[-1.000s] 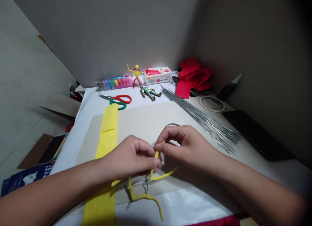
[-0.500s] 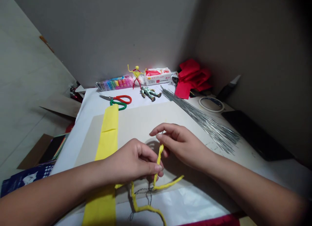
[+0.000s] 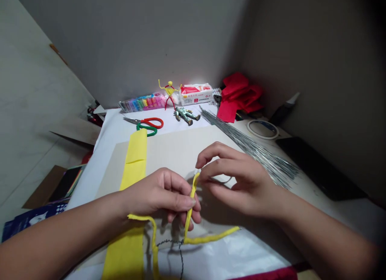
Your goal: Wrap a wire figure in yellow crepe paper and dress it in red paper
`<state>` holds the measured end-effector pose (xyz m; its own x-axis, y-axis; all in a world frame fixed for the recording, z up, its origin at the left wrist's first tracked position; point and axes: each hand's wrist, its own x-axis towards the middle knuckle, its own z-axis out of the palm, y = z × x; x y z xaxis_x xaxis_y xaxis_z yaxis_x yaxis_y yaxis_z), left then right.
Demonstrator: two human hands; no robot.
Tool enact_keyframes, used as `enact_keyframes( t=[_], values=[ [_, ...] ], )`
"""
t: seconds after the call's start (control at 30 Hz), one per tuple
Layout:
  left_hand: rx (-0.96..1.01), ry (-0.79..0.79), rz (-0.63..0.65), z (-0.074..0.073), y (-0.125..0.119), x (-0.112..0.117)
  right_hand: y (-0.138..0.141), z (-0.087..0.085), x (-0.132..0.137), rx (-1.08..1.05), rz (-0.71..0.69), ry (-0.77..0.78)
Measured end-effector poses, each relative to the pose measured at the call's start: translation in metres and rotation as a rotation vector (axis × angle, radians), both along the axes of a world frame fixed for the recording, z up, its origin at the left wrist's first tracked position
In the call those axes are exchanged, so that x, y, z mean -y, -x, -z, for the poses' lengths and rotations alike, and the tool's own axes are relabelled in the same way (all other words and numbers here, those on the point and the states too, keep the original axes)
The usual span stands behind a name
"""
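Note:
My left hand (image 3: 173,195) is closed in a pinch on one upright limb of a wire figure (image 3: 189,215) wrapped in yellow paper. My right hand (image 3: 233,177) has its thumb and fingertips closed at the top end of that same limb, where a small whitish tip shows. Another yellow-wrapped limb sticks out to the right, and a bent one lies at the left below my left wrist. Bare, twisted dark wire (image 3: 169,242) joins the limbs. The figure's lower part runs out of view at the bottom edge.
A yellow crepe paper strip (image 3: 131,179) lies left of my hands. Behind are scissors (image 3: 147,125), a silvery toy figure (image 3: 185,115), a small yellow-and-red figure (image 3: 169,93) and a wire bundle (image 3: 247,145). Right stand a tape roll (image 3: 263,129) and a dark flat object (image 3: 316,167).
The wire figure has turned and shifted, its left limb now showing above the yellow strip. My right hand has moved slightly right and rotated at the limb's top end.

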<state>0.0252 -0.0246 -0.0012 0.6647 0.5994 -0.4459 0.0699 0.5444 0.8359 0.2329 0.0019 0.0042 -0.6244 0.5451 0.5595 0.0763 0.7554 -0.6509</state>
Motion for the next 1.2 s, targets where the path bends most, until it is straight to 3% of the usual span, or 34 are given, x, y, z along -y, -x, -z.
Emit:
enact_keyframes(
  t=[0.27,0.4,0.47,0.6,0.67,0.73,0.8,0.93,1.0,1.2],
  values=[
    [0.022,-0.002,0.019,0.0,-0.001,0.001,0.0,0.004,-0.003,0.099,-0.075,-0.026],
    [0.009,-0.007,-0.053,0.002,-0.001,0.001,0.001,0.005,-0.001,0.152,-0.093,0.026],
    [0.005,-0.009,-0.101,0.001,-0.001,0.0,0.002,0.007,-0.002,0.137,-0.034,0.061],
    [0.017,0.001,-0.17,-0.005,0.001,0.0,0.005,0.018,-0.005,0.147,0.212,0.168],
    [0.032,0.001,-0.169,-0.008,0.001,0.0,0.008,0.025,-0.007,0.236,0.183,0.162],
    [0.035,-0.004,-0.148,-0.011,0.002,0.0,0.009,0.032,-0.009,0.331,0.099,0.089],
    [0.024,-0.001,-0.133,-0.012,0.002,0.0,0.009,0.035,-0.012,0.378,0.106,0.002],
    [0.024,0.029,-0.103,-0.012,0.003,0.0,-0.001,0.027,-0.02,0.406,0.388,-0.051],
    [0.048,0.041,-0.099,-0.011,0.003,-0.001,-0.008,0.022,-0.023,0.514,0.443,-0.014],
    [0.079,0.08,-0.005,-0.006,0.004,0.0,-0.011,0.022,-0.016,0.73,0.291,0.079]
  ],
)
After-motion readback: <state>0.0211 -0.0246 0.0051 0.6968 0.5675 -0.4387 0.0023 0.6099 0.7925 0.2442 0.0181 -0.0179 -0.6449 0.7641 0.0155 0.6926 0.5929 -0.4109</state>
